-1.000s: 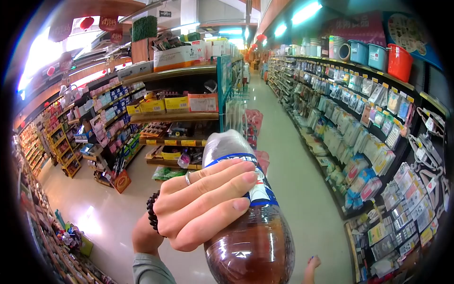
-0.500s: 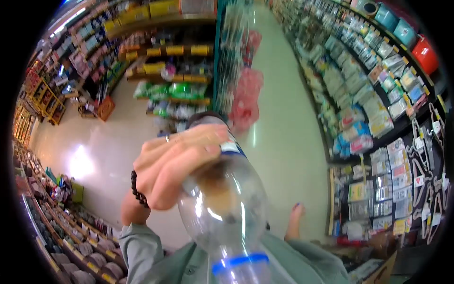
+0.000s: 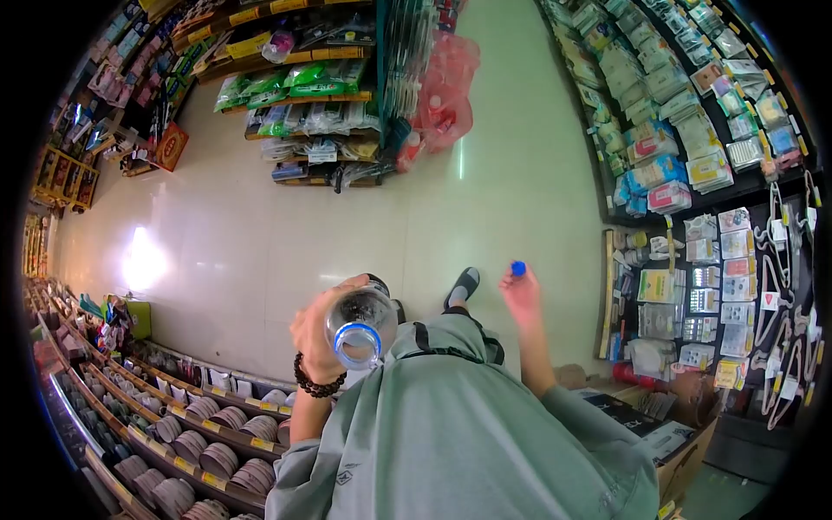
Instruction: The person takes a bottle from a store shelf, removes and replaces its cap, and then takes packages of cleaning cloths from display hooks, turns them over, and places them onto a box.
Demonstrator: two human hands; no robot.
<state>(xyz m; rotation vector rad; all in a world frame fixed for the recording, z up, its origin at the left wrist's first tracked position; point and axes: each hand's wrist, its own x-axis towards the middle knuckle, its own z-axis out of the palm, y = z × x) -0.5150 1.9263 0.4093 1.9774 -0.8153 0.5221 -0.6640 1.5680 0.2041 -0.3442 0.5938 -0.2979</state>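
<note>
A clear plastic bottle (image 3: pixel 374 309) is in my left hand (image 3: pixel 314 334), whose fingers wrap round its side at waist height. The bottle's uncapped mouth, with a blue ring round the neck, faces up toward me. On that wrist is a dark beaded bracelet (image 3: pixel 317 378). Off to the right, my right hand (image 3: pixel 521 299) pinches a small blue bottle cap (image 3: pixel 518 269) between its fingertips. Bottle and cap are well apart.
Stacked bowls fill the shelves (image 3: pixel 217 431) at lower left. Ahead stands a shelf unit with green packages (image 3: pixel 325 78), pink bags (image 3: pixel 446 91) hanging at its end. Packets and hangers (image 3: pixel 770 303) line the right side. An open cardboard box (image 3: pixel 689 468) sits at lower right.
My left hand has brought the bottle down from close before my face to waist height. My right hand has risen further into view, showing the blue cap. My view has tipped downward.
</note>
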